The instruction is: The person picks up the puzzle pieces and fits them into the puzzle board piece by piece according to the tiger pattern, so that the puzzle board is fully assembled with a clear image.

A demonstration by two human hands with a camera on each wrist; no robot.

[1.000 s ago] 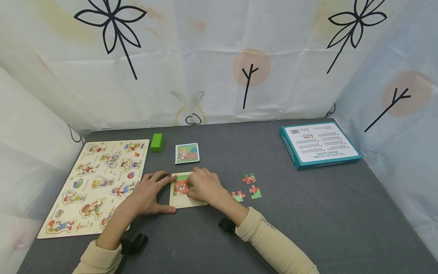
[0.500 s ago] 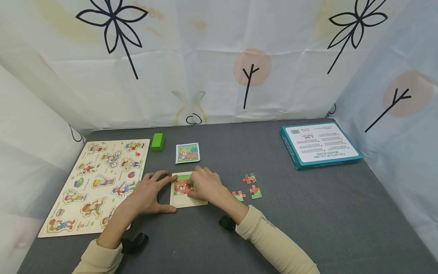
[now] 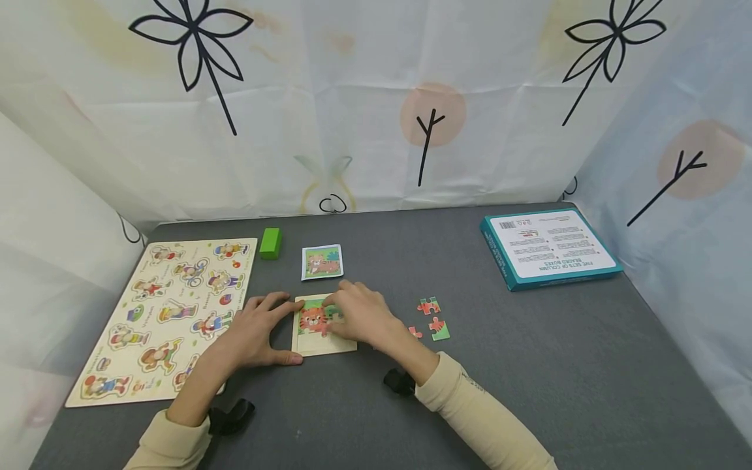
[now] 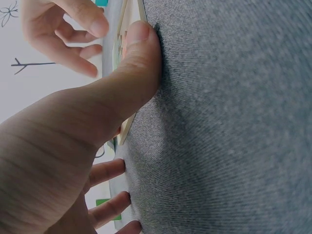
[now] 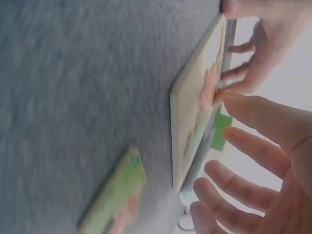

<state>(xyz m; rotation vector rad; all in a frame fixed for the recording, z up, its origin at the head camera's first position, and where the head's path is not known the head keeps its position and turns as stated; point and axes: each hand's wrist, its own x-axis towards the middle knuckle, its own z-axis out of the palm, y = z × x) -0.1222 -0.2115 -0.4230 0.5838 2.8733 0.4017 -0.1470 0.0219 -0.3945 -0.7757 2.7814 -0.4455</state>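
Your left hand (image 3: pixel 254 334) braces the small wooden puzzle tray (image 3: pixel 322 346) on the grey table (image 3: pixel 529 365), thumb pressed to its near left corner and fingers laid straight along its left edge. Your right hand (image 3: pixel 361 316) hovers over the tray's right half with its fingers spread and relaxed above the tiger picture (image 3: pixel 313 320), holding nothing that shows. Three loose puzzle pieces (image 3: pixel 431 320) lie just right of that hand, a reference card (image 3: pixel 321 262) and a green block (image 3: pixel 271 243) sit beyond the tray, and a large wooden peg puzzle board (image 3: pixel 158 313) lies to the left.
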